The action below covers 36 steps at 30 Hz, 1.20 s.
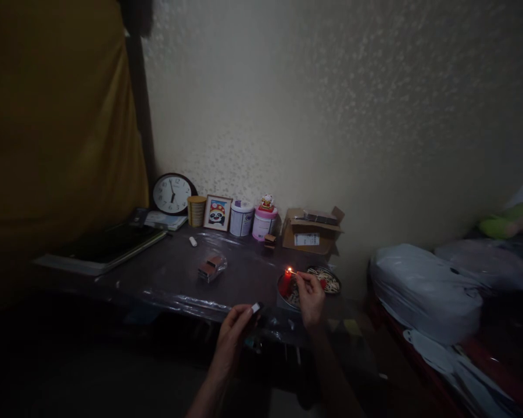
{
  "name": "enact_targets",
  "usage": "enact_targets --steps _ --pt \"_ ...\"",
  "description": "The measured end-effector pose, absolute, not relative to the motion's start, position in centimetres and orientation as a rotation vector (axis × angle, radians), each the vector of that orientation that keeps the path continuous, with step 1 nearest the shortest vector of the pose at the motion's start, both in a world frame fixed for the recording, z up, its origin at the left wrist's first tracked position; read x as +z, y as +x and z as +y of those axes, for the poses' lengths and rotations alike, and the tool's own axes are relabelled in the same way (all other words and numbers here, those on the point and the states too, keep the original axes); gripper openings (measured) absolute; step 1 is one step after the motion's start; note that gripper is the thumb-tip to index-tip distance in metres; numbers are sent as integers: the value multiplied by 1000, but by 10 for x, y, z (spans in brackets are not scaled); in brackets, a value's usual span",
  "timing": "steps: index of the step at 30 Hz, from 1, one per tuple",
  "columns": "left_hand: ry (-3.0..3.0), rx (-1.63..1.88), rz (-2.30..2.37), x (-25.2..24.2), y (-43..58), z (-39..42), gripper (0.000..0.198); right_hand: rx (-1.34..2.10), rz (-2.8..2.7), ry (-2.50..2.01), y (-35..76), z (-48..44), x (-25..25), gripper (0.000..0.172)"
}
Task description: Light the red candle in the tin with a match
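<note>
My right hand (311, 299) pinches a thin matchstick (293, 272) between thumb and fingers. The stick's far end meets a small bright flame at the top of a red candle (287, 283). The candle stands upright in a round dish (280, 295), partly hidden by my right hand. My left hand (235, 327) is closed on a small matchbox (256, 307) with a pale face and a dark side, held low over the table's front edge. Behind my right hand is a second round dish (339, 287) with many pale sticks in it.
On the dark, plastic-covered table (169, 273) lie wrapped matchboxes (212, 267) and a small white object (193, 241). Along the wall stand a clock (172, 193), a framed panda picture (218, 213), tins (242, 219) and a cardboard box (307, 235). White bags (422, 284) lie right.
</note>
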<state>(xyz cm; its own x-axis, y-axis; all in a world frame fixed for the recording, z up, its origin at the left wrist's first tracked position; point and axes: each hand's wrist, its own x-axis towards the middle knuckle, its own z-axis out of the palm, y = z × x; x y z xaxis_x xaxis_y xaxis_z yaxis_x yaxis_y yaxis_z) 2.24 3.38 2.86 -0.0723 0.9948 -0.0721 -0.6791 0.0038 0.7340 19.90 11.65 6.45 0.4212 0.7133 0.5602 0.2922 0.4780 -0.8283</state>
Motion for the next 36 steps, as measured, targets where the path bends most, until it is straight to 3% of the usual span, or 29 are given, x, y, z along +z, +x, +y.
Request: enact_targets --steps 26,36 --pt "596 1485 719 30 22 35 25 425 -1084 -1008 192 96 85 21" --pt "601 1488 749 32 21 33 27 567 -1019 -838 254 51 149 22"
